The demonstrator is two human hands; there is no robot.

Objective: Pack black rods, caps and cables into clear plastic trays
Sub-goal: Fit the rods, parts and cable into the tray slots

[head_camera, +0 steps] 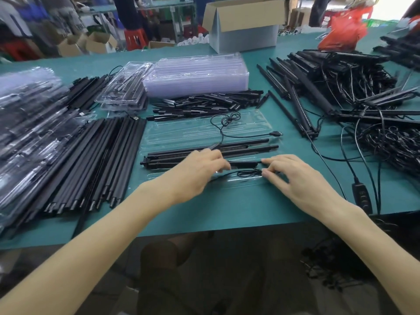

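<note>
Mid-pack: the thin glossy clear tray point(250, 123) at frame centre already has long matte black rods point(172, 161) seated in its moulded channels, and a thin cable point(246, 173) looped in the near channel is not yet tucked. The right hand point(293, 178) pinches that coil; the left hand point(202, 169) lies over the rods, grip can't tell. Filled trays point(27, 114) at left, empty tray stack point(195, 73) upper centre, cable tangle point(386, 137) right: plenty left.

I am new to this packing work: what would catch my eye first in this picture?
In the middle, the left hand and right hand meet over a clear tray holding black rods; the right hand pinches a thin cable. To the right sprawls a tangled heap of rods and cables, and behind the tray stands a stack of empty trays.
</note>
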